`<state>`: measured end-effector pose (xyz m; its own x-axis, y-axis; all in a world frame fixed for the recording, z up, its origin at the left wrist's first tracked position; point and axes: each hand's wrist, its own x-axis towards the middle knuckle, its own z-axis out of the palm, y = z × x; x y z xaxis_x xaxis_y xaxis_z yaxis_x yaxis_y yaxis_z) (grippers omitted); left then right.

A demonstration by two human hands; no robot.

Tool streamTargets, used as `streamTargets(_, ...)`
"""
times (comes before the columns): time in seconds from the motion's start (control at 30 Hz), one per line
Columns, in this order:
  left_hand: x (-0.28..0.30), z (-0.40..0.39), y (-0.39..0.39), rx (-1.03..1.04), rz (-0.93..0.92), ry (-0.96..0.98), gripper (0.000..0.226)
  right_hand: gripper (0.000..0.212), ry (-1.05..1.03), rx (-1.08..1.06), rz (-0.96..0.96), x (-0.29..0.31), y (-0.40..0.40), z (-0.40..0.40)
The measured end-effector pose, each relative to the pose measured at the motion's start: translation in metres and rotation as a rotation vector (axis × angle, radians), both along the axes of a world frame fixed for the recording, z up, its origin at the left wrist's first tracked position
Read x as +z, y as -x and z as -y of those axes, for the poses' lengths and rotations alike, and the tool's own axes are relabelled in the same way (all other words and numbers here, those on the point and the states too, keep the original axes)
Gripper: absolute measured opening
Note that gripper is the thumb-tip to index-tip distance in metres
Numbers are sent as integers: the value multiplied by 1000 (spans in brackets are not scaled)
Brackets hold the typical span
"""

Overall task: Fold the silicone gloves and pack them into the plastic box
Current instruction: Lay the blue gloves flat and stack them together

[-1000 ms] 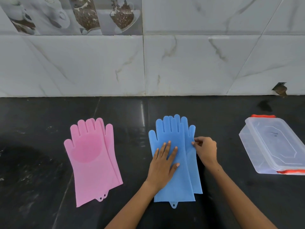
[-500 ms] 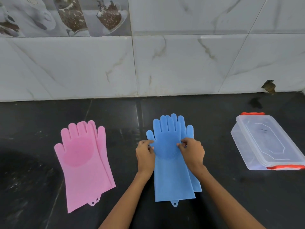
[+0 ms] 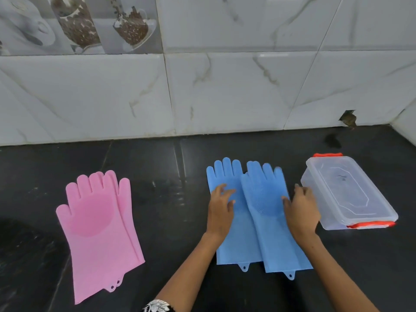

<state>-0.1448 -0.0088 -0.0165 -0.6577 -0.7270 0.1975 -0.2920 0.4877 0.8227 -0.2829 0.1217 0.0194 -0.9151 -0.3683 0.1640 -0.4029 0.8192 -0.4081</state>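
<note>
Two blue silicone gloves lie flat side by side on the black counter, fingers toward the wall. The right blue glove [image 3: 267,199] overlaps the edge of the left blue glove [image 3: 236,244]. My left hand [image 3: 219,208] rests with spread fingers on the left glove's palm. My right hand [image 3: 301,210] lies at the right glove's outer edge, thumb on the glove, fingers fairly straight. A pink pair of gloves [image 3: 99,221] lies stacked at the left. The clear plastic box [image 3: 346,192], lid on and with orange clips, stands just right of my right hand.
The black stone counter [image 3: 168,199] runs back to a white marble-tiled wall [image 3: 225,97]. A dark hole in the tile [image 3: 348,119] sits behind the box. The wall turns a corner at the far right.
The blue gloves were stacked with both hands pinching them; now the top one has been pulled right and they lie side by side. My hands have flattened onto them.
</note>
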Motion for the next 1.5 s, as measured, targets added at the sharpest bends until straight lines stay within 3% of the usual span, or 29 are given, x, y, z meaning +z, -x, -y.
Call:
streamTargets(0.13, -5, 12, -14, 280, 11, -57, 25, 37, -9, 175, 37, -18, -24, 7)
streamTargets(0.27, 0, 19, -15, 271, 40, -176, 20, 38, -15, 228, 137, -28, -39, 25)
streamTargets(0.37, 5, 23, -17, 274, 11, -216, 23, 23, -34, 250, 130, -25, -38, 34)
streamTargets(0.47, 10, 29, -34, 269, -20, -194, 26, 18, 20, 274, 146, -23, -40, 43)
streamTargets(0.63, 6, 57, -92, 355, 10, -138, 31, 35, 144, 332, 197, -24, -66, 72)
streamTargets(0.77, 2, 64, -113, 391, 171, -76, 23, 22, 155, 383, 222, -28, -82, 85)
streamTargets(0.83, -1, 55, -107, 333, 252, 31, 30, 31, 145, 357, 136, -35, -82, 78)
streamTargets(0.9, -4, 44, -95, 126, 314, 171, 46, 44, 100, 331, 71, -43, -76, 70)
streamTargets(1.03, -25, 40, -85, -288, 557, 418, 57, 71, -186, 366, 44, -58, -71, 58)
streamTargets(1.13, -39, 41, -89, -270, 590, 458, 58, 81, -252, 406, -7, -66, -68, 50)
streamTargets(1.3, -42, 25, -72, -147, 606, 475, 57, 75, -286, 424, -26, -70, -49, 28)
streamTargets(1.43, -42, 29, -70, -166, 600, 470, 58, 74, -294, 433, -43, -68, -46, 30)
streamTargets(1.5, -42, 31, -71, -181, 589, 477, 61, 64, -260, 476, -42, -67, -44, 40)
